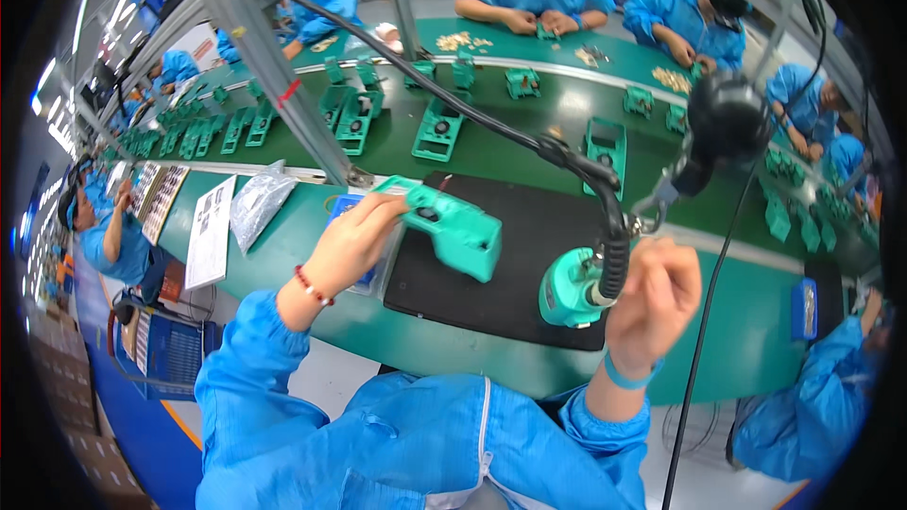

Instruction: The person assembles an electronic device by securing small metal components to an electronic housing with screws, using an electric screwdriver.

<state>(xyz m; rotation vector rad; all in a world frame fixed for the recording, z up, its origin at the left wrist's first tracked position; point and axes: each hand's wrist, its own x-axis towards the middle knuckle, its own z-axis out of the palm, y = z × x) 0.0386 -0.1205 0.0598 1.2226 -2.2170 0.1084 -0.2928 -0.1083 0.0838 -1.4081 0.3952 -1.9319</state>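
Note:
My left hand [351,244] grips the end of a green plastic housing [463,234], fingers over its top edge. The housing is tilted and held above a black mat [430,288]; a round dark part shows in it near my fingers. A green electric screwdriver [570,289], seen from above, hangs over the right part of the mat from a thick black cable [616,260] and a metal hook. Right beside it is my right hand [652,297], its fingers curled together. What they hold, if anything, cannot be made out.
A blue tray [345,212] is partly behind my left hand. A plastic bag [260,203] and a white sheet [210,231] lie to the left. Beyond, a green conveyor [397,146] carries several housings. A metal post [269,57] and hanging cables cross the view. Co-workers sit around.

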